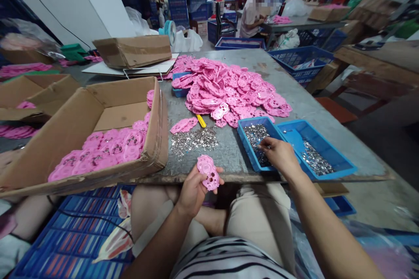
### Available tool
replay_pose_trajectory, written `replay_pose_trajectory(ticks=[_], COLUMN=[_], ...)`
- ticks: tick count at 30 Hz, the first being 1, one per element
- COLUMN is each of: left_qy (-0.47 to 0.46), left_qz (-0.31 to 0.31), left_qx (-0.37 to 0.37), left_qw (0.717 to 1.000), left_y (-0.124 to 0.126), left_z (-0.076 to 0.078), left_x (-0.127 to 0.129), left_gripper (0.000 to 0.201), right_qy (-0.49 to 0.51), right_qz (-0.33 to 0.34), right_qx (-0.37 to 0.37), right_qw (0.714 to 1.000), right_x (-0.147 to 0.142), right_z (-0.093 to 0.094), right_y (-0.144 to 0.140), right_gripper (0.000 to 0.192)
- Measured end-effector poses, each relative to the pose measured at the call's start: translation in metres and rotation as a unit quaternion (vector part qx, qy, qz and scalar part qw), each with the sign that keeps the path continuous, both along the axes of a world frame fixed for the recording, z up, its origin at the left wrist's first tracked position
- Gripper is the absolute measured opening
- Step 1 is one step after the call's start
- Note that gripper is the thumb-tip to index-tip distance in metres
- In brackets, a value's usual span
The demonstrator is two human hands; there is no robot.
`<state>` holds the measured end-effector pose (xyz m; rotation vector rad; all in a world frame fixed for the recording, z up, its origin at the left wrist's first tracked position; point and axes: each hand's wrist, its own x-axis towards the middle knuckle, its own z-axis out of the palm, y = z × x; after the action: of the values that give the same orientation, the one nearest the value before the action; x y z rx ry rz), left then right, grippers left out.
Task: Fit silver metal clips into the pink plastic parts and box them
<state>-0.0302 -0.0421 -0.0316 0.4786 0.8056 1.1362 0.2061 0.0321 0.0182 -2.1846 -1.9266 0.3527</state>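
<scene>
Pink, flat and wavy-edged, the plastic plate sits between the thumb and fingers of the left hand, held in a narrow grip near the front edge of the worn grey table. Taking the plate as the clock's centre, a rectangular blue plastic tray of small silvery metal pieces lies at 2 o'clock; the right hand reaches into it with fingertips drawn close together, though I cannot tell whether they hold a piece. Just beside that tray, nearer 3 o'clock, stands a second, wider blue tray with more silvery pieces inside. Loose silvery metal pieces spread over the tabletop at 11 o'clock, with a yellow handle just beyond, at 12. Farther off, between 12 and 1, rises a heap of similar pink plates. At 10 o'clock, an open brown cardboard box holds more pink plates.
</scene>
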Motion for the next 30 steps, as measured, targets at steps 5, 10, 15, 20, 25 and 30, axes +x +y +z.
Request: replay_pose_trajectory(ticks=[5,10,15,20,25,30], left_qy=[0.001,0.012,0.003,0.007,0.007,0.017], left_qz=[-0.004,-0.004,-0.005,-0.002,-0.002,0.0], left_qx=[0.004,0.003,0.003,0.001,0.001,0.002], left_qw=[1.0,1.0,1.0,1.0,1.0,1.0], left_y=[0.001,0.002,0.003,0.004,0.005,0.006], left_z=[0.0,0.0,0.0,-0.001,-0.002,-0.002], left_x=[0.0,0.001,0.001,0.0,0.0,0.0], left_gripper=[0.058,0.051,0.043,0.045,0.042,0.039], right_qy=[0.009,-0.001,-0.028,-0.062,-0.112,-0.055], right_qz=[-0.019,-0.014,0.005,0.064,0.098,0.094], right_qx=[0.02,-0.012,0.004,0.042,-0.007,0.011], right_qw=[1.0,1.0,1.0,0.995,0.989,0.994], right_x=[0.001,0.002,0.006,0.008,0.004,0.002], right_z=[-0.001,0.003,0.007,0.008,0.005,0.009], right_y=[0.001,0.003,0.008,0.013,0.014,0.015], right_gripper=[0.01,0.01,0.014,0.017,0.017,0.009])
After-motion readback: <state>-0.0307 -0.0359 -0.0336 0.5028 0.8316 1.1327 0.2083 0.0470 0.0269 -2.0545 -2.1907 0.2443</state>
